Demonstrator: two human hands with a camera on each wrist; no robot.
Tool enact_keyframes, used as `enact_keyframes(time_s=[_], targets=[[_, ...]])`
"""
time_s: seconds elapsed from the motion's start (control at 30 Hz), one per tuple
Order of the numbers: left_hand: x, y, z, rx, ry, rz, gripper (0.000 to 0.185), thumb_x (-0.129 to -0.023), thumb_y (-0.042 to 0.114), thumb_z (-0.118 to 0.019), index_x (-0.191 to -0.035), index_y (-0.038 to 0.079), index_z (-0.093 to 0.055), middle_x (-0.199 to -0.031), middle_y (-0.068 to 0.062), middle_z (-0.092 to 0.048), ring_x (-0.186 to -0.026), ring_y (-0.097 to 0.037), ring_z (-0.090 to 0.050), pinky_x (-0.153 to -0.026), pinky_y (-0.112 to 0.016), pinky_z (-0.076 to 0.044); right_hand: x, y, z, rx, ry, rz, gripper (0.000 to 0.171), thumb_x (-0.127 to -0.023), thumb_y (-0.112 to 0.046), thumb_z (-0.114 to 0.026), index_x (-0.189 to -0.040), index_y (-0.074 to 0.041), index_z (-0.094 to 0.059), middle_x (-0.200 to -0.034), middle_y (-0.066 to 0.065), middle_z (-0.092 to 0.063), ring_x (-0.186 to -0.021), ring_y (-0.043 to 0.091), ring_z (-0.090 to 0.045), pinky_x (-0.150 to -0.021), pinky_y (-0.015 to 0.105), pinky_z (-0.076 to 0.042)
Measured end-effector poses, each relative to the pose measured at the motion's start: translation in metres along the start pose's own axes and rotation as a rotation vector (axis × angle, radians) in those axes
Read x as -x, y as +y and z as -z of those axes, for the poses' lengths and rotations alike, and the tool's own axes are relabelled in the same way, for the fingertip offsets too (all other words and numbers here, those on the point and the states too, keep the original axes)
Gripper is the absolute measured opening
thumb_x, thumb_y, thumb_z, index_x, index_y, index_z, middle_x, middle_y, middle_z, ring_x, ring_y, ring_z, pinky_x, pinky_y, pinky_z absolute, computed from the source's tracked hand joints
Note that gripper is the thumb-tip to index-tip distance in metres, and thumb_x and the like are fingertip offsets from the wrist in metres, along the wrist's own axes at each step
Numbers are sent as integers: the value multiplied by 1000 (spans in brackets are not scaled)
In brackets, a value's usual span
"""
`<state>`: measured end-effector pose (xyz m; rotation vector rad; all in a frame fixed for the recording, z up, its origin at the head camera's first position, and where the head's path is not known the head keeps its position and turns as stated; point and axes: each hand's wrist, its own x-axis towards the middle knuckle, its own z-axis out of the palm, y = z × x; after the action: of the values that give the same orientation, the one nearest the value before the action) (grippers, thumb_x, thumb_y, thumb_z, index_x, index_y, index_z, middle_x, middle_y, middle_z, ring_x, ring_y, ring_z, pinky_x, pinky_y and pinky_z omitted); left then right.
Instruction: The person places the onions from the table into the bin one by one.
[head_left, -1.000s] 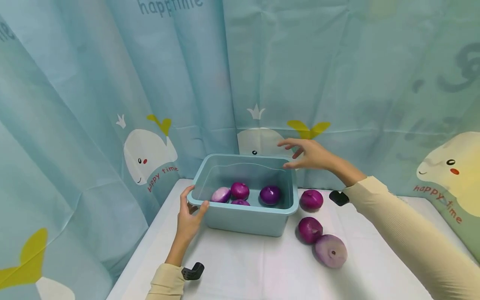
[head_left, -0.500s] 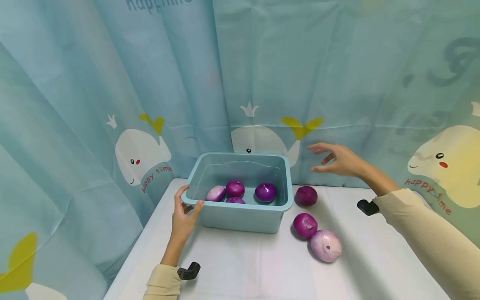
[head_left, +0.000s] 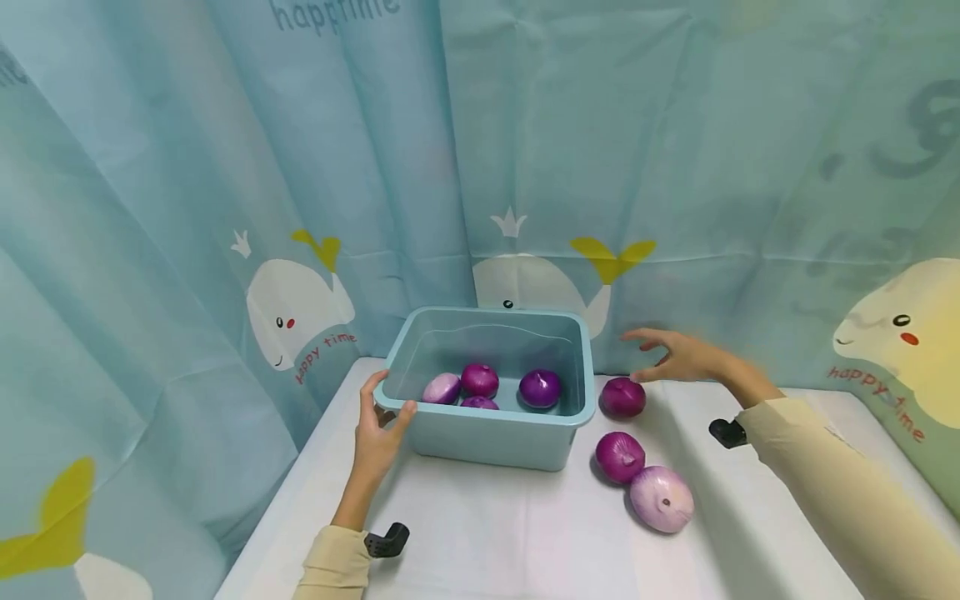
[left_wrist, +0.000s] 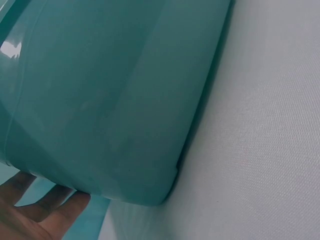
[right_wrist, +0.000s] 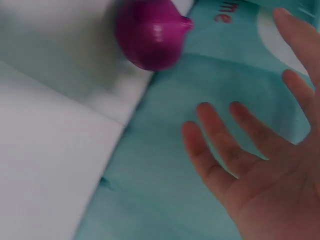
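Closest in, at seven o'clock, a beige sleeve (head_left: 334, 560) lies low over the white table (head_left: 465, 533), and out at four o'clock from the bin sits the pale onion (head_left: 662, 499), seemingly touching the purple onion (head_left: 620, 457) just beyond it. Here's the left hand (head_left: 377, 442), gripping the bin's eight o'clock corner, thumb on the front rim, fingers bent around the end wall! The blue bin (head_left: 487, 442) stands upright on the table, four onions inside: a whitish onion (head_left: 442, 389) toward nine o'clock, a half-hidden onion (head_left: 480, 403) behind the front wall, a magenta onion (head_left: 480, 380) beyond it, and a dark onion (head_left: 540, 388) toward three. Outside, at three o'clock, rests the far onion (head_left: 623, 398), and near it hangs the right hand (head_left: 678, 356), wide open, fingers spread, thumb well apart, holding nothing; the right wrist view shows a gap between fingers and onion. Farthest off, at twelve, hangs the whale-print curtain (head_left: 562, 125).
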<state>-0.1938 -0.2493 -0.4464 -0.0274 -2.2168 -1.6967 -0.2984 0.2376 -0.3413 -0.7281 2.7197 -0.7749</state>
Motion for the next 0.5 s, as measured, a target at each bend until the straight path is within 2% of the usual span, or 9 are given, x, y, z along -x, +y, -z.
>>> enact_keyframes(time_s=[0.2,0.33,0.5], targets=[[10,28,0,-3,-15,-5,68,-98,15,-66,-155,16,-30,-145,-30,-49,-123,-45,-56,-95,-51,-48,-11,18,-27,-57,-127,-37,78,-89,-32,-81,-152,-6,-43,-145,37,-44,-130,56,-46,-84,57,-56],[16,38,2,-10,-14,-29,67,-99,16,-65,-155,15,-28,-146,-30,-47,-123,-47,-55,-95,-54,-49,-17,26,-41,-94,-141,-38,74,-89,-25,-81,-150,-5,-45,-140,37,-48,-125,55,-49,-77,53,-58],[17,41,1,-4,-13,-44,67,-99,14,-65,-155,14,-28,-146,-30,-47,-123,-46,-55,-95,-57,-48,-21,36,-55,-115,-104,-28,68,-89,-19,-81,-147,-4,-49,-135,33,-52,-118,50,-54,-75,47,-59]])
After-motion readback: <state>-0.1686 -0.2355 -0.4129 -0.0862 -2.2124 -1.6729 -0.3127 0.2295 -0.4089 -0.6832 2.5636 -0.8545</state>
